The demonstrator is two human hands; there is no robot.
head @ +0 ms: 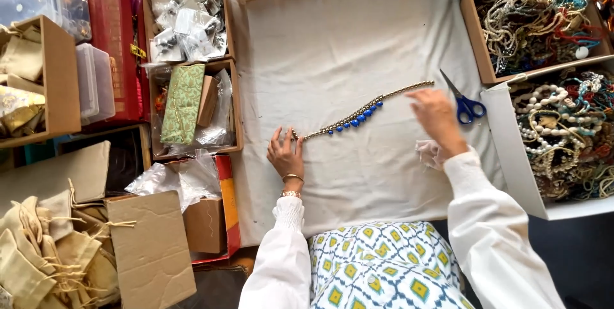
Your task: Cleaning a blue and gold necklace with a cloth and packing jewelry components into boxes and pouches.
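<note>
The person sits over a pale cloth (pixel 358 47) spread as a worktop, with a necklace (pixel 361 116) laid out on it in a slanting line. The necklace is a strand of small gold-toned beads with a run of blue drops hanging from its middle; its lower end lies by the left hand (pixel 285 154), its upper end reaches toward the scissors (pixel 465 104)

The left hand rests flat on the cloth, fingers spread, fingertips touching or just beside the strand's lower end; its grip is open and closes on nothing. The right hand (pixel 436 115) hovers just over the upper end, blurred by movement, fingers loosely spread; it appears to hold nothing, though the blur leaves that uncertain. A small clear pouch (pixel 427 152) lies on the cloth just below the right wrist

The step in hand looks like laying the strand straight, one hand pinning an end while the other sets the far end. The next move would call for a light pinch on the upper end and a gentle pull along the line, so the blue drops all fall to one side

Boxes of tangled bead strands (pixel 537 21) stand to the right, cloth bags (pixel 32 245) and cartons to the left
</note>
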